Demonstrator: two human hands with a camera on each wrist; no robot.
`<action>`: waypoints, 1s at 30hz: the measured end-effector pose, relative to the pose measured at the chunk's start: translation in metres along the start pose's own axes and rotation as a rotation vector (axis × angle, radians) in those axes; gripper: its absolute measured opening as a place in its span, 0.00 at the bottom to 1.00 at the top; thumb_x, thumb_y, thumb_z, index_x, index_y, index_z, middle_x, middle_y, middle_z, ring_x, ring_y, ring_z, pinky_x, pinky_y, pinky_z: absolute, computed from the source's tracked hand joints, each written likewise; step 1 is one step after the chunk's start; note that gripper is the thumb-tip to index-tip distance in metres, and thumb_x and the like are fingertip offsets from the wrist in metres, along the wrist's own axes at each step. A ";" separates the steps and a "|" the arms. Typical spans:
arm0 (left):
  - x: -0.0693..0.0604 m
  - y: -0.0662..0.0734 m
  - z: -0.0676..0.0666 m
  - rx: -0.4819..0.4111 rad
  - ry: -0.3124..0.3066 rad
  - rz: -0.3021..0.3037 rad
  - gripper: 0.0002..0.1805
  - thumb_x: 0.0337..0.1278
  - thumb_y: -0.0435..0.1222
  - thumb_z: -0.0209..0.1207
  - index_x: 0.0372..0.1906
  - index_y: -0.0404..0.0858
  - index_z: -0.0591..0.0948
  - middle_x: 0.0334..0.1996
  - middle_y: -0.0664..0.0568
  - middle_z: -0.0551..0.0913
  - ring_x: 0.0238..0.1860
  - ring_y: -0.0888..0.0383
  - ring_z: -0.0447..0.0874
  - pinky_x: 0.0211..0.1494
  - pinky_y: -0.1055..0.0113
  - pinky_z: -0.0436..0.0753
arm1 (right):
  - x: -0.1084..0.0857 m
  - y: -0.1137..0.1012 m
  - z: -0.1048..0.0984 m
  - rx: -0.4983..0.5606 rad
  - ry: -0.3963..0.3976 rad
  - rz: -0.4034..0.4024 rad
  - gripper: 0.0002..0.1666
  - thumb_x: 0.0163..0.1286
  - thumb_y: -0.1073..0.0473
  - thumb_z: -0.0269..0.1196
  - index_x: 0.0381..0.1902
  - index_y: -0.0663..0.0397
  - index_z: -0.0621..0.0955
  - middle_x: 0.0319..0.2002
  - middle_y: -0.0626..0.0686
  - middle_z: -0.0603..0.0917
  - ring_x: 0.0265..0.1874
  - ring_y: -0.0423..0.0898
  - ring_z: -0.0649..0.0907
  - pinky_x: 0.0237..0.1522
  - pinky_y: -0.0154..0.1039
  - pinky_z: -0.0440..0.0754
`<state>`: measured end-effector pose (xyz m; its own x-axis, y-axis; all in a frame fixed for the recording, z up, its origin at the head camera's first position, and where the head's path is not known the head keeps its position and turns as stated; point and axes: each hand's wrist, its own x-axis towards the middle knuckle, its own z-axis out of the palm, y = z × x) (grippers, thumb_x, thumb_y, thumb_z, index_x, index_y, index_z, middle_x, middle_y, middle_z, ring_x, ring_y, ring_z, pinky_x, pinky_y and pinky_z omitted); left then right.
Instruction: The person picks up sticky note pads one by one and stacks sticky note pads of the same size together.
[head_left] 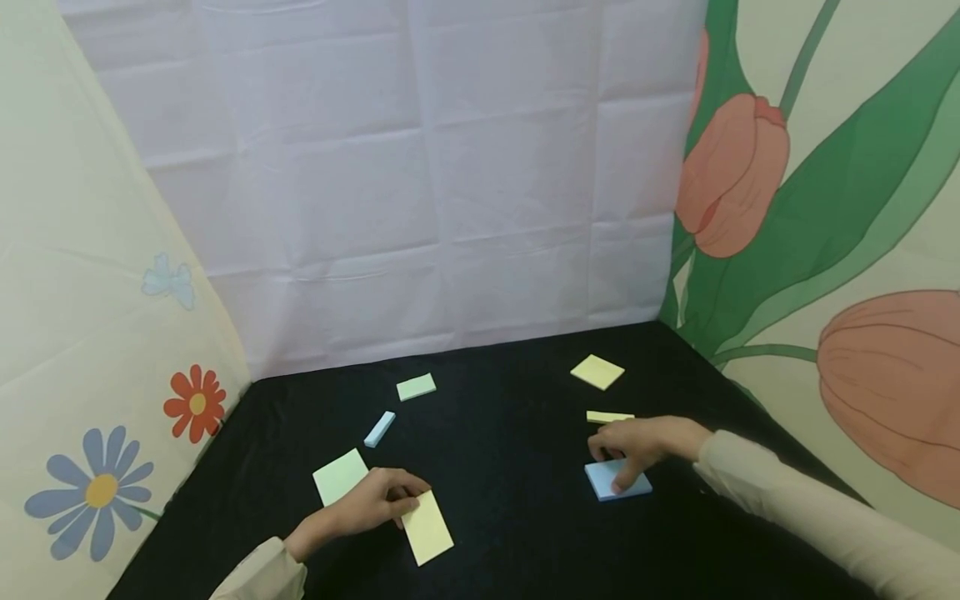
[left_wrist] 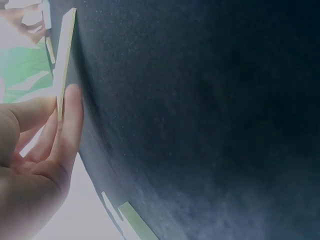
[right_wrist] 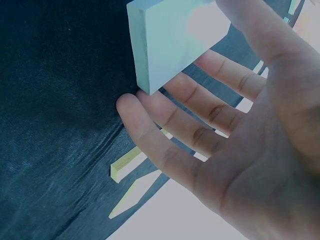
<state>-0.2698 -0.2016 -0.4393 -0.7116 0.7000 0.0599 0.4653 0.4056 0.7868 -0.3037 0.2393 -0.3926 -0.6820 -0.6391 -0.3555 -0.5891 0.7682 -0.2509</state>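
My left hand (head_left: 372, 500) pinches the upper end of a yellow sticky-note pad (head_left: 431, 533) between thumb and fingers. In the left wrist view this pad (left_wrist: 65, 55) is seen nearly edge-on, held by the thumb and fingers of the left hand (left_wrist: 42, 150). On the right, my right hand (head_left: 643, 442) holds a thick blue pad (head_left: 604, 482), thumb on its face and fingers at its far edge. The right wrist view shows the blue pad (right_wrist: 172, 45) between the thumb and the spread fingers of the right hand (right_wrist: 245, 135).
A light green pad (head_left: 341, 473) lies beside the left hand, partly covered by it. Farther back are a narrow blue pad (head_left: 380, 429) and a small green pad (head_left: 416, 387). Behind the right hand lie a narrow yellow pad (head_left: 606, 417) and a square yellow pad (head_left: 597, 372).
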 end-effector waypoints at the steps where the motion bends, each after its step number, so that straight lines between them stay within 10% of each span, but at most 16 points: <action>1: 0.000 0.000 0.000 0.002 0.006 0.005 0.13 0.66 0.26 0.58 0.53 0.26 0.81 0.42 0.45 0.83 0.32 0.63 0.84 0.29 0.66 0.83 | 0.000 0.000 0.000 -0.001 0.000 0.000 0.20 0.55 0.48 0.76 0.41 0.41 0.77 0.35 0.41 0.74 0.31 0.38 0.73 0.34 0.36 0.73; 30: 0.016 0.002 0.006 0.025 0.011 0.100 0.12 0.62 0.23 0.60 0.50 0.30 0.84 0.42 0.45 0.86 0.35 0.64 0.84 0.29 0.67 0.84 | 0.000 -0.003 -0.001 0.005 0.000 0.002 0.20 0.56 0.48 0.76 0.40 0.41 0.76 0.34 0.41 0.74 0.30 0.37 0.72 0.34 0.36 0.73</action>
<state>-0.2770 -0.1857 -0.4401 -0.6668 0.7312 0.1442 0.5471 0.3488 0.7609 -0.3023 0.2375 -0.3910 -0.6834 -0.6375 -0.3556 -0.5854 0.7697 -0.2549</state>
